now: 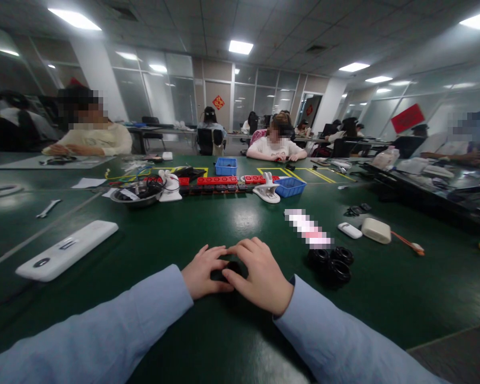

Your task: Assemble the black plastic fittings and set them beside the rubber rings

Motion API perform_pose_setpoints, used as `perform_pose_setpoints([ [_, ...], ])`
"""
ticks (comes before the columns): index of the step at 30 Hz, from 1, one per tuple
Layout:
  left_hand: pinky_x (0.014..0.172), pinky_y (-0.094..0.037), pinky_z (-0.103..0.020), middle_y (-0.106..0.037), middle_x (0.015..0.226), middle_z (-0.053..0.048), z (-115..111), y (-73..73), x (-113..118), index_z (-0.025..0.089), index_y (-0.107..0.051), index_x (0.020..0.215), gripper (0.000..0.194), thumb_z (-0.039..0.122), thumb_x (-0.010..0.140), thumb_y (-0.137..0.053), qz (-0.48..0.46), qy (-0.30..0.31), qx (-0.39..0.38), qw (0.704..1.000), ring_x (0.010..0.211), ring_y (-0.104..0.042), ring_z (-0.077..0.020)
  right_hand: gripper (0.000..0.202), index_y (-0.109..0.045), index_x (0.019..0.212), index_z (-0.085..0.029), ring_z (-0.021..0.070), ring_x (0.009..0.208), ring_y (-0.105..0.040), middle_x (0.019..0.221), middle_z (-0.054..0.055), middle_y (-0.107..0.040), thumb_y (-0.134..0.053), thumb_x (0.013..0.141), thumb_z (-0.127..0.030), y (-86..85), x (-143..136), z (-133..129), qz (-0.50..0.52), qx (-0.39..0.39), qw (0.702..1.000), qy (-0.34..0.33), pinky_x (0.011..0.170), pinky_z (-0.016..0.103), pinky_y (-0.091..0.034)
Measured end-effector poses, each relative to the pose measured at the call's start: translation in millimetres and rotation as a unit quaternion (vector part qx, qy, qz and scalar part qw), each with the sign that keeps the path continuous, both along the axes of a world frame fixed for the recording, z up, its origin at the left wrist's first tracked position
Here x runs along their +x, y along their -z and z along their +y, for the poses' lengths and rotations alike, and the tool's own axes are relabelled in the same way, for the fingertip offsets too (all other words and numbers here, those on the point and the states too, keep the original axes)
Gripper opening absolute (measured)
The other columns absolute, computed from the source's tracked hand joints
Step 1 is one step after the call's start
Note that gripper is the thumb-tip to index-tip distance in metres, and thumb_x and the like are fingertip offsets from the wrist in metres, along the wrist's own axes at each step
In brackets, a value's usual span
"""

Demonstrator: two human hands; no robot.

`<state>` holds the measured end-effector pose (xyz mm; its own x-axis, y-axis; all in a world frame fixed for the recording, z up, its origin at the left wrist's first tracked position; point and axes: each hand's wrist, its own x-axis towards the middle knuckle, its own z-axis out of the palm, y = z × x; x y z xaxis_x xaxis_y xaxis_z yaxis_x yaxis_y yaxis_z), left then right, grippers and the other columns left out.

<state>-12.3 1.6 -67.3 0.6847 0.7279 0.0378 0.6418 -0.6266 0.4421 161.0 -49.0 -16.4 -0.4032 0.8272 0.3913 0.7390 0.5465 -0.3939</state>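
My left hand (205, 272) and my right hand (260, 273) meet low over the green table, their fingertips close together. Between them is a small black part (237, 268), mostly covered by the fingers, so its kind does not show. My right hand curls over it from the right, thumb on the near side. From the left, my left hand's bent fingers and thumb close around it. Several black ring-shaped parts (339, 271) stand in a cluster right of my right hand.
A long white device (68, 250) lies at left, near a wrench (48, 208). Farther back are a metal bowl (136, 199), red power strips (218, 180), a white clip stand (267, 189) and a blue basket (290, 186). A beige case (376, 230) lies at right. Other people sit around.
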Motion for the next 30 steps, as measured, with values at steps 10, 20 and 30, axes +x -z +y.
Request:
perform_pose_setpoints([
  [10, 0.105, -0.015, -0.061, -0.046, 0.136, -0.005, -0.7, 2.9, -0.9, 0.030, -0.062, 0.112, 0.045, 0.050, 0.071, -0.066, -0.007, -0.007, 0.001, 1.000, 0.128, -0.034, -0.0327, 0.024, -0.066, 0.090, -0.016, 0.0204, 0.085, -0.049, 0.087, 0.006, -0.061, -0.069, 0.072, -0.031, 5.3, -2.4, 3.4, -0.087, -0.051, 0.995, 0.014, 0.077, 0.034, -0.040],
  [20, 0.105, -0.015, -0.061, -0.046, 0.135, -0.006, -0.9, 2.5, -1.2, 0.029, -0.060, 0.114, 0.048, 0.050, 0.071, -0.066, 0.000, -0.006, 0.004, 1.000, 0.128, -0.035, -0.0328, 0.026, -0.065, 0.089, -0.015, 0.0203, 0.086, -0.050, 0.088, 0.006, -0.060, -0.071, 0.071, -0.032, 2.5, -0.7, 3.3, -0.103, -0.043, 0.994, 0.011, 0.075, 0.033, -0.040],
  [30, 0.105, -0.015, -0.061, -0.045, 0.136, -0.006, -2.5, 0.7, -0.2, 0.027, -0.062, 0.110, 0.044, 0.045, 0.070, -0.069, -0.002, -0.010, 0.004, 1.000, 0.128, -0.035, -0.0316, 0.019, -0.066, 0.095, -0.020, 0.0199, 0.086, -0.050, 0.090, 0.007, -0.061, -0.057, 0.084, -0.034, -2.8, 0.6, 1.7, -0.143, -0.043, 0.989, 0.004, 0.073, 0.034, -0.037],
])
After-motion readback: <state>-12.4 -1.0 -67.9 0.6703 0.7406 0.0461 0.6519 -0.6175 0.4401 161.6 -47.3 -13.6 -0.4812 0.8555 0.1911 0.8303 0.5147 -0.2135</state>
